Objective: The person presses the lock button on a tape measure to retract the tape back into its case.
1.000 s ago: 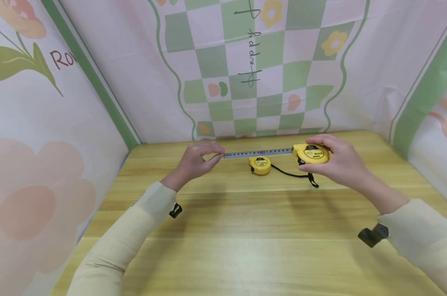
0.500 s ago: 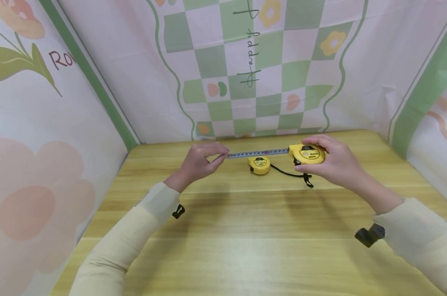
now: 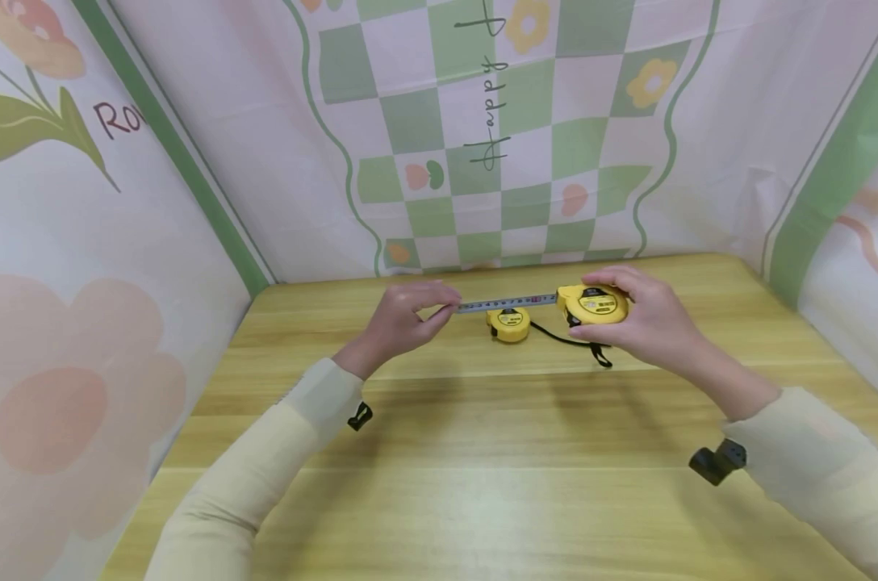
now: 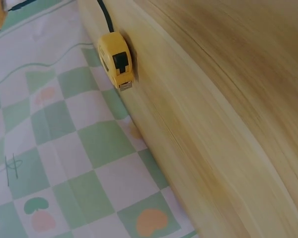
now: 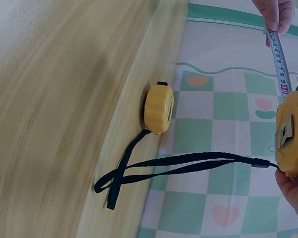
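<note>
My right hand [image 3: 653,319] grips a yellow tape measure [image 3: 594,305] by its case, thumb below and fingers above. A stretch of silver blade [image 3: 507,303] runs out of it to the left. At the blade's end, my left hand [image 3: 410,316] pinches the tip between thumb and finger. Below the blade a smaller yellow tape measure [image 3: 510,326] lies on the table, its blade drawn in. In the right wrist view, a black strap [image 5: 188,158] hangs from the held case [image 5: 293,134] down to the tabletop.
The wooden table [image 3: 475,452] meets a patterned cloth backdrop [image 3: 475,186] at its far edge. More printed cloth [image 3: 83,323] hangs at the left. Small black devices [image 3: 718,461] sit at both wrists.
My hands have drawn closer together, the left moving right and the right moving left. Less blade now shows between them. The smaller tape measure has stayed put.
</note>
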Demonstrator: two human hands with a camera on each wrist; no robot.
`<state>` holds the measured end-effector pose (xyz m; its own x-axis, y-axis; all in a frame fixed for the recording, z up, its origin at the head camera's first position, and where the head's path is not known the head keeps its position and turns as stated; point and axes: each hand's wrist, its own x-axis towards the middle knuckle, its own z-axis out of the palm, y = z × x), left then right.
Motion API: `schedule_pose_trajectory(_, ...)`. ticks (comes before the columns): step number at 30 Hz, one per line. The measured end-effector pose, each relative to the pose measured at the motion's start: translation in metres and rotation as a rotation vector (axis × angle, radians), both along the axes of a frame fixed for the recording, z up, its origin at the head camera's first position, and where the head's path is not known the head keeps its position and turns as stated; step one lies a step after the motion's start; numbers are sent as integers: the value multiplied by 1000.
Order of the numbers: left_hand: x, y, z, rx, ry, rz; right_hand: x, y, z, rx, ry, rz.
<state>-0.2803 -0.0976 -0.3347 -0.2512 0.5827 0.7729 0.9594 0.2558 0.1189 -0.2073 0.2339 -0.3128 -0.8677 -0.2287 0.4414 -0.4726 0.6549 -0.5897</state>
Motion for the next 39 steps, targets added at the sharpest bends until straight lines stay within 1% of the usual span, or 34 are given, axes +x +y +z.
schedule_pose_trajectory(11, 1, 7, 0, -9, 1, 7, 2, -5, 0, -16, -16, -1)
schedule_pose_trajectory(19, 3, 12, 1, -18, -16, 22, 1, -11, 0, -15, -23, 8)
schedule_pose_trajectory(27, 3, 16, 1, -12, 5, 12, 1, -16, -1, -26, -25, 15)
schedule_pose_trajectory(35, 2, 21, 0, -2, -4, 6, 0, -20, -3, -17, -9, 14)
schedule_pose_trajectory(39, 4, 23, 1, -3, -13, 4, -1, -22, -5, -14, -14, 11)
